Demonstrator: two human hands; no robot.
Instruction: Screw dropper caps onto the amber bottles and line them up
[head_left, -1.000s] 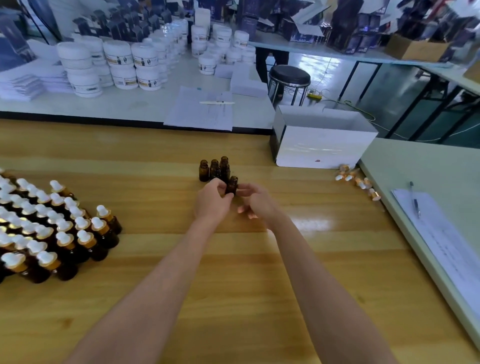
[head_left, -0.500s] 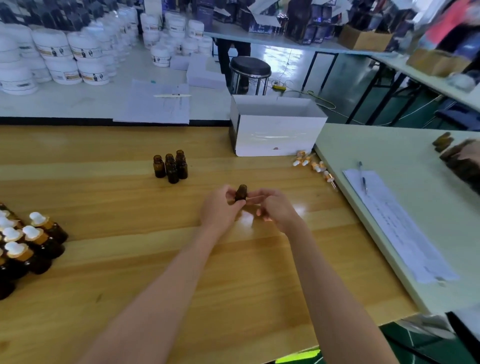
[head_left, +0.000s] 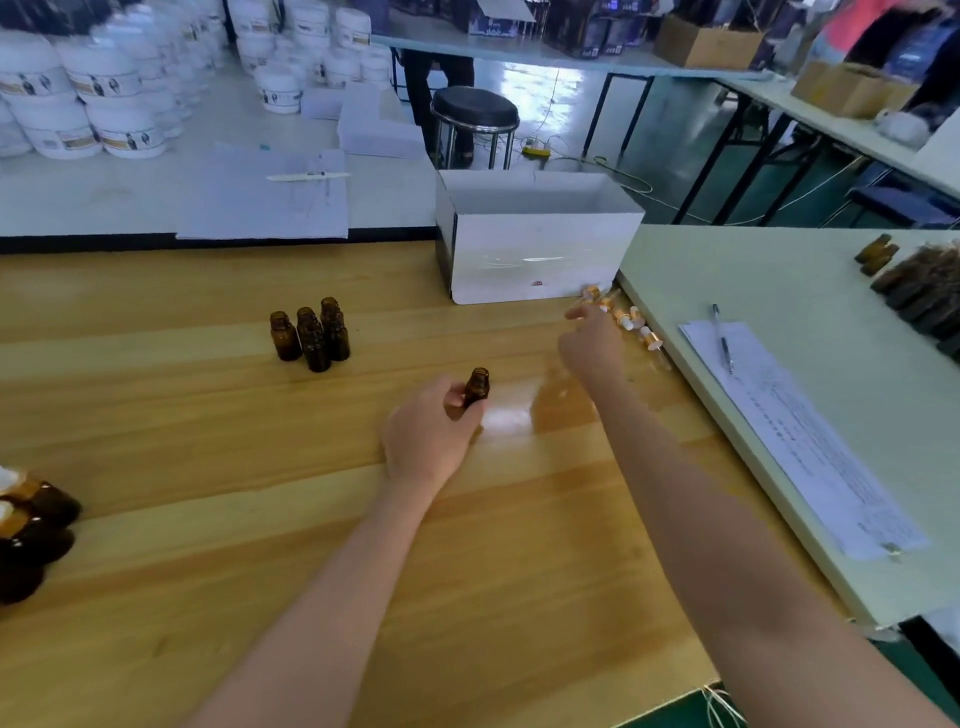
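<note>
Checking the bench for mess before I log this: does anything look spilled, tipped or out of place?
No spill shows. The dropper caps lie loose on their sides beside the white box, and amber bottles lie tipped on the pale side table. The cluster of uncapped bottles stands upright.

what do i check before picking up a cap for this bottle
1. Bottle upright, gripped by the left hand: ok.
2. Bottle mouth open, no cap on it: ok.
3. Caps lie by the box, close to the right hand: ok.
4. Right hand empty: cannot tell, it is blurred.
5. Nothing between right hand and caps: ok.
6. Caps' tubes intact: cannot tell, too small.
</note>
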